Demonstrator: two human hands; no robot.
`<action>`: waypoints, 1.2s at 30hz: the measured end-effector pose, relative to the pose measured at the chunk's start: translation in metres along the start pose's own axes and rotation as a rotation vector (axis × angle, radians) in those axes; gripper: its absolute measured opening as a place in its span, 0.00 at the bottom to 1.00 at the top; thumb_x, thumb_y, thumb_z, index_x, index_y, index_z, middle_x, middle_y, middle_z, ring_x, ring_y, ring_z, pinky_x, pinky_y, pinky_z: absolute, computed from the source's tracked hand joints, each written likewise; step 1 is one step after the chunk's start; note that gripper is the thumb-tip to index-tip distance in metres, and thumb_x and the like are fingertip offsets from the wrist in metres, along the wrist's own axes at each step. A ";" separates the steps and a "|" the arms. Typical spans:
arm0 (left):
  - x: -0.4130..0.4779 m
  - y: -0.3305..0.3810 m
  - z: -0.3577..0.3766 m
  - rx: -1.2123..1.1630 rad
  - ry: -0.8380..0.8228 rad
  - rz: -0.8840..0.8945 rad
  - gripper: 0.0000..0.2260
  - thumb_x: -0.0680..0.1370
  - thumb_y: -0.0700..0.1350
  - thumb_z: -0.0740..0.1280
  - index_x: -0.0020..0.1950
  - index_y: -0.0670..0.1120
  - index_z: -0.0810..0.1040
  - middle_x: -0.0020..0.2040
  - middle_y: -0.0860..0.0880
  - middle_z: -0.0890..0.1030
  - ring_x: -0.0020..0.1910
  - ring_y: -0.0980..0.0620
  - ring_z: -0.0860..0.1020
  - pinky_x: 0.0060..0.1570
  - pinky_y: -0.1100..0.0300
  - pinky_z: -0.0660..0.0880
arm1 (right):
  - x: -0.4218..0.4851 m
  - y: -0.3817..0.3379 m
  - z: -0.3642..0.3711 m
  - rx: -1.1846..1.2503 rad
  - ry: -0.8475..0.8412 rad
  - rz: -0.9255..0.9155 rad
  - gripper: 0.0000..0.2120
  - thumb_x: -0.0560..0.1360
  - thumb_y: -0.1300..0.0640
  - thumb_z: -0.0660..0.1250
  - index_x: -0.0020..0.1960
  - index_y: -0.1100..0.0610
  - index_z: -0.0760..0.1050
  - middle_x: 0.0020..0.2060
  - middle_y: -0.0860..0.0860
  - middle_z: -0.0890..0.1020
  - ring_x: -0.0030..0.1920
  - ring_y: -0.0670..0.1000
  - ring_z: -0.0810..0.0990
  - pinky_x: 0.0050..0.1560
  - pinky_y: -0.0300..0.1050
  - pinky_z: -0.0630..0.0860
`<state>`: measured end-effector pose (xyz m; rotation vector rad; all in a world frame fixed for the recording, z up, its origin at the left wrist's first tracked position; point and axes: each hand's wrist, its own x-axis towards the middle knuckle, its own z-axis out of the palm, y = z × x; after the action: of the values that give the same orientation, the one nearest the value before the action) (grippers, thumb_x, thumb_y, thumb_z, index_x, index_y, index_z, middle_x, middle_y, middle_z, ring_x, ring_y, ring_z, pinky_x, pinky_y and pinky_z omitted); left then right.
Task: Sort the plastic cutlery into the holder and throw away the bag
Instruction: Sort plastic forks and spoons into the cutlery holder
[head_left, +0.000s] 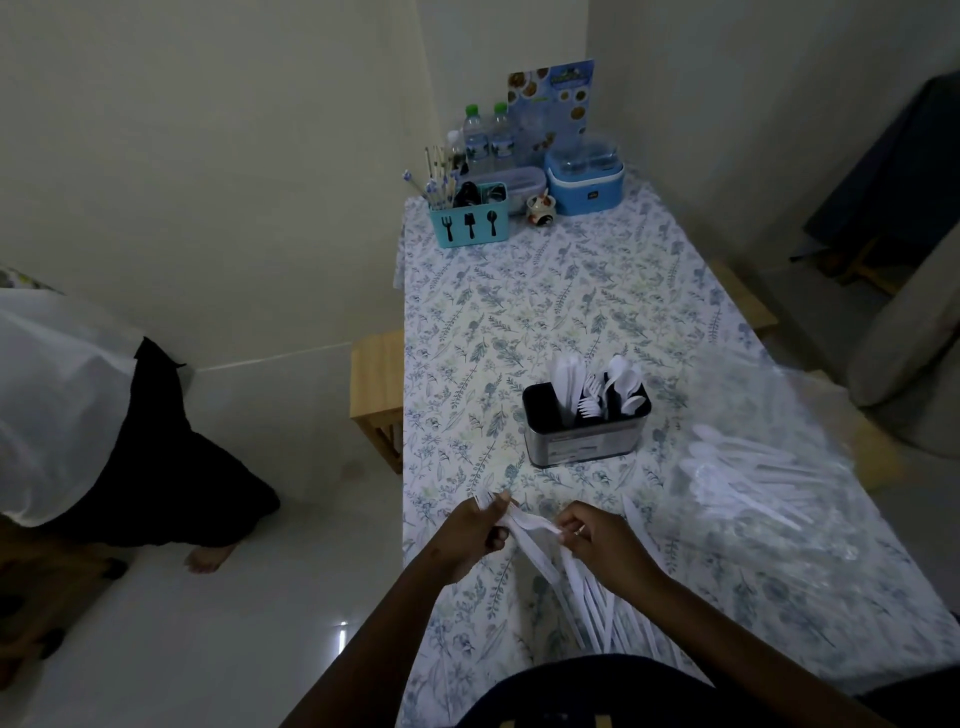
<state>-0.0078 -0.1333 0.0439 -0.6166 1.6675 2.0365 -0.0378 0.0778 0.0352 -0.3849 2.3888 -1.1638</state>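
Both hands, left hand (475, 530) and right hand (597, 540), pinch white plastic knives (535, 527) just in front of the holder (582, 441); the blade tips are blurred.

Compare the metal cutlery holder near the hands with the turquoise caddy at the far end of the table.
The metal cutlery holder is shiny with a dark inside; the turquoise caddy is coloured plastic with black fork, knife and spoon icons on its front. The metal holder carries white plastic cutlery; the turquoise caddy holds chopsticks and dark utensils. The holder stands alone; the caddy sits among bottles and containers. Both stand upright on the table.
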 end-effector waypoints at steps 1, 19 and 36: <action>0.000 0.000 0.003 -0.042 0.001 -0.011 0.16 0.80 0.52 0.63 0.49 0.39 0.78 0.31 0.48 0.73 0.29 0.55 0.70 0.31 0.65 0.71 | -0.001 0.000 -0.001 0.016 0.015 0.006 0.04 0.75 0.57 0.68 0.50 0.53 0.78 0.40 0.42 0.80 0.42 0.41 0.79 0.41 0.30 0.71; -0.003 0.009 0.057 -0.138 0.030 0.031 0.11 0.79 0.48 0.66 0.47 0.40 0.78 0.29 0.51 0.72 0.27 0.57 0.69 0.29 0.68 0.69 | -0.025 0.002 -0.030 0.167 -0.335 0.105 0.16 0.76 0.50 0.66 0.62 0.53 0.70 0.50 0.49 0.81 0.46 0.46 0.81 0.45 0.38 0.76; -0.001 0.029 0.094 -0.181 0.091 0.199 0.14 0.71 0.50 0.72 0.47 0.40 0.77 0.37 0.45 0.78 0.29 0.55 0.73 0.30 0.65 0.72 | -0.023 0.012 -0.079 0.603 -0.239 0.147 0.11 0.76 0.52 0.68 0.54 0.58 0.75 0.46 0.55 0.82 0.42 0.52 0.83 0.47 0.46 0.79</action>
<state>-0.0300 -0.0460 0.0835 -0.6327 1.6655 2.3531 -0.0588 0.1482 0.0752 -0.1325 1.7247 -1.5852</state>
